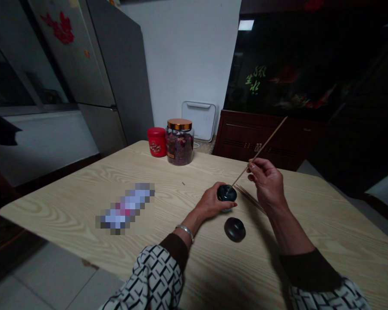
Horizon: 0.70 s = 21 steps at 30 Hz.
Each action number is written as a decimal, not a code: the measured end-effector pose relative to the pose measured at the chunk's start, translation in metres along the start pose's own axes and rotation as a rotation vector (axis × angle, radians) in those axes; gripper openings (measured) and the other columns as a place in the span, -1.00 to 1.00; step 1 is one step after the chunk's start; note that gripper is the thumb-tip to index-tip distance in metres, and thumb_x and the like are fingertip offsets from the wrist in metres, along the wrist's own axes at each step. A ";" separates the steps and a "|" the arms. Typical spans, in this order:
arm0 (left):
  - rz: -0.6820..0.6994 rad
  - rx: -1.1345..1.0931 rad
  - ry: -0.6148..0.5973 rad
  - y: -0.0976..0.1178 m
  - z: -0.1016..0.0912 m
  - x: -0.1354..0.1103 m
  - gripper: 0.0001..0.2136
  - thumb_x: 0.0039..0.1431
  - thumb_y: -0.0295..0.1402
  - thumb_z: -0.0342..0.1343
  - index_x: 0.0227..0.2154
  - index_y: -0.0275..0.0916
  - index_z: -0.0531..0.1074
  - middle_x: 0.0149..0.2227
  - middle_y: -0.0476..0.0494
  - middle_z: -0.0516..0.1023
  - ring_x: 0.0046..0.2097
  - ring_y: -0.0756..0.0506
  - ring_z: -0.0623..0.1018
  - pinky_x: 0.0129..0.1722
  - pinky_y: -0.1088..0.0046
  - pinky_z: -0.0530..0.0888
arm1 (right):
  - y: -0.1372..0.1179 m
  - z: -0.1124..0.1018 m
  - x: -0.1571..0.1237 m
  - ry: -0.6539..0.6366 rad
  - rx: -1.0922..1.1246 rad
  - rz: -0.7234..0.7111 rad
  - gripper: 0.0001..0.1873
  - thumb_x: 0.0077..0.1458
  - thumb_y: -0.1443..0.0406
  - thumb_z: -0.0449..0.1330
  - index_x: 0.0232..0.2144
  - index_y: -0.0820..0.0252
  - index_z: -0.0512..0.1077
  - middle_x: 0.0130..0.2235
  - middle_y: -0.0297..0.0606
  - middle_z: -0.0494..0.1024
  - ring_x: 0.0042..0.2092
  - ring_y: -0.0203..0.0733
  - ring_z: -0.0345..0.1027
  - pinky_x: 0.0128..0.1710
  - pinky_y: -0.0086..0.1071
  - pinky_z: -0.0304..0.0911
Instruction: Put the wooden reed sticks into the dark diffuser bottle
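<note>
My left hand (210, 201) curls round a small dark glossy pot (226, 193) on the table, with its fingers closed about the sides. Between the thumb and fingertips of my right hand (267, 181) is a long thin brown stick (267, 141). It slants up to the right, and its lower end meets the pot's top; whether it goes inside I cannot tell. More thin sticks (250, 198) lie on the table beneath my right hand. A dark round lid (235, 229) with a knob rests just in front of the pot.
A blurred-out flat packet (126, 209) lies on the left of the wooden table (194, 267). At the back edge stand a red canister (157, 142) and a clear jar (180, 144) with a copper-coloured cap. Behind are a fridge (123, 64) and a dark cabinet (236, 133).
</note>
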<state>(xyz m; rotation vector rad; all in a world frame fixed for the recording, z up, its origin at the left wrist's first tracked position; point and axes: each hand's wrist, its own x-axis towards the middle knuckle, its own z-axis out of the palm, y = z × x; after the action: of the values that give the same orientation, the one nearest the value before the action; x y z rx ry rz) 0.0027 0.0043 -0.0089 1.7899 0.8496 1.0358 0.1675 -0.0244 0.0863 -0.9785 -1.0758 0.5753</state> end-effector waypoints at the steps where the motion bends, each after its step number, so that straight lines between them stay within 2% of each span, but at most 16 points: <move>1: 0.002 0.000 0.002 0.000 0.000 0.000 -0.34 -0.18 -0.12 0.43 0.02 -0.22 0.40 -0.14 -0.19 0.54 -0.10 -0.19 0.53 -0.03 0.20 0.47 | 0.003 0.000 -0.001 -0.028 -0.035 0.001 -0.75 -0.02 0.18 0.33 -0.29 0.15 0.46 -0.37 -0.37 0.45 -0.37 -0.32 0.29 -0.43 -0.45 0.17; 4: 0.006 0.004 0.002 0.001 0.000 0.000 -0.35 -0.18 -0.13 0.43 0.01 -0.22 0.40 -0.14 -0.20 0.54 -0.09 -0.20 0.52 -0.02 0.19 0.47 | 0.008 0.000 -0.004 -0.124 -0.135 0.043 -0.73 -0.02 0.15 0.31 -0.29 0.16 0.44 -0.36 -0.35 0.46 -0.38 -0.31 0.29 -0.43 -0.43 0.19; 7: 0.004 0.013 -0.003 0.003 -0.001 -0.001 -0.34 -0.17 -0.12 0.43 0.02 -0.23 0.40 -0.12 -0.22 0.55 -0.08 -0.20 0.52 -0.02 0.20 0.46 | 0.010 -0.006 -0.004 -0.280 -0.235 0.129 -0.70 -0.03 0.11 0.30 -0.31 0.19 0.44 -0.36 -0.32 0.48 -0.36 -0.28 0.32 -0.42 -0.42 0.21; 9: -0.003 0.018 -0.005 0.004 -0.002 -0.001 -0.34 -0.17 -0.13 0.42 0.03 -0.23 0.40 -0.11 -0.22 0.55 -0.08 -0.19 0.52 -0.02 0.21 0.46 | 0.010 -0.018 0.000 -0.415 -0.319 0.181 -0.69 0.01 0.08 0.27 -0.31 0.20 0.44 -0.35 -0.30 0.49 -0.34 -0.25 0.35 -0.41 -0.41 0.22; 12: -0.013 0.016 -0.013 0.006 -0.001 -0.002 -0.33 -0.16 -0.13 0.42 0.04 -0.23 0.39 -0.11 -0.19 0.55 -0.08 -0.18 0.53 -0.02 0.24 0.46 | 0.015 -0.049 0.012 -0.572 -0.537 0.184 -0.69 0.08 0.07 0.18 -0.33 0.21 0.47 -0.36 -0.26 0.52 -0.34 -0.22 0.37 -0.38 -0.39 0.24; 14: -0.023 0.013 -0.019 0.006 -0.001 -0.002 -0.33 -0.16 -0.13 0.42 0.04 -0.23 0.38 -0.11 -0.19 0.55 -0.09 -0.18 0.53 -0.04 0.26 0.46 | 0.024 -0.073 0.020 -0.590 -0.800 0.146 -0.76 0.09 0.15 0.16 -0.38 0.20 0.49 -0.39 -0.25 0.53 -0.36 -0.23 0.36 -0.36 -0.37 0.23; 17: -0.023 0.005 -0.013 0.005 -0.001 -0.001 -0.33 -0.17 -0.15 0.43 0.03 -0.25 0.39 -0.12 -0.20 0.55 -0.09 -0.17 0.53 -0.05 0.26 0.47 | 0.044 -0.099 0.023 -0.610 -1.232 0.190 -0.88 0.00 0.24 0.21 -0.44 0.17 0.51 -0.36 -0.22 0.57 -0.32 -0.19 0.38 -0.34 -0.37 0.17; 19: -0.017 -0.007 -0.009 0.004 -0.001 -0.001 -0.33 -0.17 -0.15 0.43 0.03 -0.25 0.39 -0.12 -0.21 0.55 -0.10 -0.17 0.53 -0.05 0.26 0.48 | 0.055 -0.107 0.020 -0.644 -1.380 0.240 -0.88 -0.03 0.25 0.24 -0.40 0.14 0.53 -0.30 -0.20 0.58 -0.30 -0.16 0.40 -0.36 -0.36 0.13; 21: -0.014 -0.015 -0.008 0.003 -0.001 -0.001 -0.33 -0.17 -0.14 0.43 0.03 -0.25 0.39 -0.12 -0.21 0.55 -0.09 -0.17 0.53 -0.05 0.26 0.48 | 0.062 -0.107 0.016 -0.673 -1.405 0.269 -0.85 -0.05 0.25 0.25 -0.36 0.14 0.53 -0.27 -0.19 0.59 -0.29 -0.14 0.40 -0.37 -0.36 0.11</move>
<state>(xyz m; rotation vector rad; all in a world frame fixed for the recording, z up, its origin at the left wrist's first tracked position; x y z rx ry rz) 0.0022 0.0025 -0.0064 1.7724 0.8463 1.0223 0.2762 -0.0219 0.0242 -2.2592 -2.0374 0.2909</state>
